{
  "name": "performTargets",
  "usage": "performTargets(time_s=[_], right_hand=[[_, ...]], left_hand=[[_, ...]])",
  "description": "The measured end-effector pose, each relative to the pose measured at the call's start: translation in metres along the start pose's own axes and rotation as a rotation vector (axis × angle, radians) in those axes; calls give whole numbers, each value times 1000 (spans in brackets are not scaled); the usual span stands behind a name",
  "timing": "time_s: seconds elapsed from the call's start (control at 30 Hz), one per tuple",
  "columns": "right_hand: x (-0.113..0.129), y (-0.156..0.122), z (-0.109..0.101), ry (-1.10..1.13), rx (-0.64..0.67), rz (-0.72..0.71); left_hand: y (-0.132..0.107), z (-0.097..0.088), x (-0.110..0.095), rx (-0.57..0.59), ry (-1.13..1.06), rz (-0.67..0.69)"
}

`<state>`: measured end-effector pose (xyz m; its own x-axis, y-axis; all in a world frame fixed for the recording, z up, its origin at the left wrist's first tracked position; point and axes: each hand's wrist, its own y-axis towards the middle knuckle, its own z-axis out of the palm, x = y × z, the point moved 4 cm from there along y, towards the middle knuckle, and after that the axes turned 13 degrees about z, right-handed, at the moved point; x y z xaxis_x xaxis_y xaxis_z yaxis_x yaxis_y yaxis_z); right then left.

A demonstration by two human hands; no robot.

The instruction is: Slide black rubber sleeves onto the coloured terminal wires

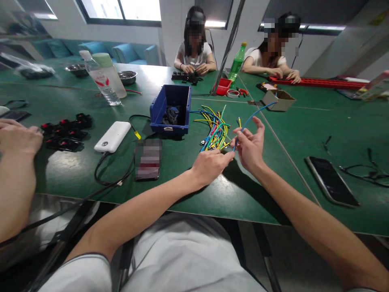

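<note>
My right hand (251,144) pinches a blue wire (255,114) near its lower end, and the wire arcs up and to the right above the green table (188,190). My left hand (209,164) reaches in beside it with fingers closed toward the same wire end, close to a small metal terminal; what it holds is too small to make out. Just behind both hands lies a bundle of yellow, green and blue wires (214,127) with ring terminals.
A blue bin (172,109) with black parts stands behind the wires. A phone (148,159), a white power bank (112,136) and black switches (65,132) lie left. Another phone (332,181) lies right. A person's forearm (15,162) rests at far left; two people sit across.
</note>
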<state>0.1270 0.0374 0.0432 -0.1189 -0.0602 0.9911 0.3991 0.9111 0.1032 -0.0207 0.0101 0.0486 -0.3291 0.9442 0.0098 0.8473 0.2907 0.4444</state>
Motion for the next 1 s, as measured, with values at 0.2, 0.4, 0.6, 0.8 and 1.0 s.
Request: performTargets(time_s=[0.2,0.4,0.6,0.8,1.0], right_hand=[[-32,36,-23,-18,-118,118],[-52,53,-34,-342,-165,93],[-47,36,-18,-466,-153,47],[-40,31,-19,-567,-258,7],[-50,39,-20,-437,-167,17]], left_hand=[[-3,-16,15,139,92,-187],[-13,-1,29,357,85,-363],[-9,12,23,319,28,-308],[-6,12,16,204,-83,-185],[-5,13,13,228,-37,-129]])
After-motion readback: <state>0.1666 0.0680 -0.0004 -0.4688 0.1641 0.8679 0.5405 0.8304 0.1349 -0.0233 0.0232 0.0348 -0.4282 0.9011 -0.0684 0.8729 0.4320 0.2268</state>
